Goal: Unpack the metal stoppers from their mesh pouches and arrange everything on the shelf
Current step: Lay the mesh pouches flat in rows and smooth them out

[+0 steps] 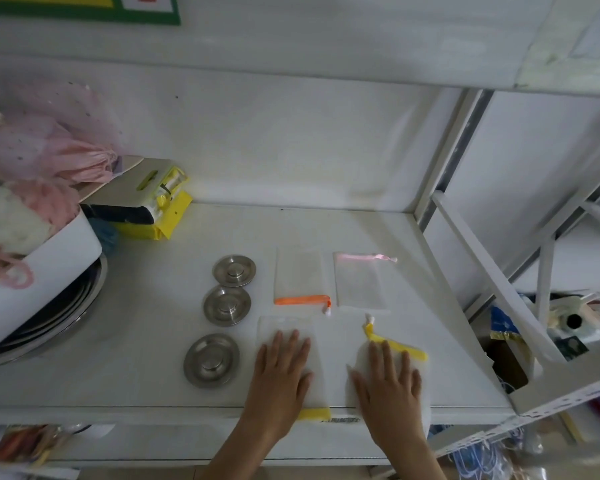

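Note:
Three round metal stoppers lie in a column on the white shelf (pixel 153 341): the far one (pixel 234 270), the middle one (pixel 227 305) and the near one (pixel 211 360). Right of them lie flat white mesh pouches: one with an orange ribbon (pixel 300 278), one with a pink ribbon (pixel 360 280). My left hand (pixel 282 375) rests palm down, fingers spread, on a pouch with a yellow band (pixel 284 327) at the shelf's front edge. My right hand (pixel 388 379) presses flat on another pouch with a yellow ribbon (pixel 400 348).
At the left stand a white tub (pixel 39 271) full of pink and cream fabric on stacked metal bowls (pixel 66 317), and yellow packages (pixel 153 209) behind. A white slanted frame bar (pixel 492 278) borders the shelf's right side, with cluttered goods beyond.

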A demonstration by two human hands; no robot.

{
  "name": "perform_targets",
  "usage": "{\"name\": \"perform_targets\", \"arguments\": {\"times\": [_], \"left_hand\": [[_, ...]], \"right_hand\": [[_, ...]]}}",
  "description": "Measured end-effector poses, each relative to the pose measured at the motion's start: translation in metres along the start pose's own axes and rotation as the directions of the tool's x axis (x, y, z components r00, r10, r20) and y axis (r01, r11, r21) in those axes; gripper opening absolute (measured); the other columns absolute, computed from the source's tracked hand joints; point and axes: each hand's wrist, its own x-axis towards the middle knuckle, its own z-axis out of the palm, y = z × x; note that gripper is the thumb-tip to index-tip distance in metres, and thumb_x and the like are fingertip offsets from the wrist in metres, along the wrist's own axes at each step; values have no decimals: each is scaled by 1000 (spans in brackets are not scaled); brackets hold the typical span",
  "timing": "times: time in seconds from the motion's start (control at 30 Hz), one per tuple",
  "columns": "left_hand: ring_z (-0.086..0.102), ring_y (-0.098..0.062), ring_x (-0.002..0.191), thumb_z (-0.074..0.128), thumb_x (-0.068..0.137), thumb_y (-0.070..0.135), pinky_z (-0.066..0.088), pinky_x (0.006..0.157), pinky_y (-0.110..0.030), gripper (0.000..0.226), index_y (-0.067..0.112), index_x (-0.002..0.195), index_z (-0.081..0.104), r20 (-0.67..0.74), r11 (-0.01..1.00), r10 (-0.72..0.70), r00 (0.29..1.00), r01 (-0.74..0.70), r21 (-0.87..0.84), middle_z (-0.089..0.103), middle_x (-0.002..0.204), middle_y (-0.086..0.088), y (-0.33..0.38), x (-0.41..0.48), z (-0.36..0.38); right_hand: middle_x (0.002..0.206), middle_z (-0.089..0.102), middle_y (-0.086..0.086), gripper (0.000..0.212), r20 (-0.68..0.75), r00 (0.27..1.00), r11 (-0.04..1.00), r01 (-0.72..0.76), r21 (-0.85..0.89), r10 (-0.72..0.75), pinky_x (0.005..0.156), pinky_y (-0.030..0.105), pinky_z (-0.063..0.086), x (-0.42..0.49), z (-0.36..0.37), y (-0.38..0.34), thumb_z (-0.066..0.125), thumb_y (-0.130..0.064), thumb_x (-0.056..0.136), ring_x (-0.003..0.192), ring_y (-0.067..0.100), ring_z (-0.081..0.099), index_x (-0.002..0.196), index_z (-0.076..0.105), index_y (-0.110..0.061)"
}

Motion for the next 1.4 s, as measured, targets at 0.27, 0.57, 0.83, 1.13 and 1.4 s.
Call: {"name": "perform_targets", "arguments": {"times": [0.27,0.57,0.83,1.13,1.4], "left_hand": [[37,-30,132,9,95,48,19,104,-47,53,33,134,42,38,998,40,998,-42,52,54,139,0,1,18,-1],[65,-26,99,33,85,42,53,74,-40,39,27,103,64,-90,999,50,995,-48,24,68,111,1,5,36,-27],[36,-30,130,39,94,19,38,97,-42,48,17,141,29,-51,997,62,997,-60,43,35,147,-8,0,113,-54],[42,-31,122,39,94,18,41,94,-40,44,24,138,35,13,994,16,1000,-18,109,41,138,-10,-18,137,-40],[36,-30,130,34,97,20,38,100,-41,46,23,142,31,37,997,12,999,-15,71,34,147,-10,-27,137,-47]], "right_hand": [[157,6,-1,101,35,957,957,286,48,-288,116,47,12,20,-3,-15,-34,-70,65,144,32,7,147,11,-31],[117,63,11,49,-148,964,964,238,119,-220,84,43,52,39,-21,-21,25,-49,94,103,35,59,112,58,-18],[128,50,11,32,-127,979,976,177,124,-161,93,39,41,114,-42,-27,45,-14,90,111,31,46,121,51,-12],[132,48,8,41,-87,961,959,271,87,-264,95,38,39,135,-36,-39,43,-15,90,115,30,43,131,47,-22],[132,46,10,36,-122,964,964,248,99,-236,97,38,36,136,-33,-49,42,-19,93,117,30,41,129,47,-19]]}}
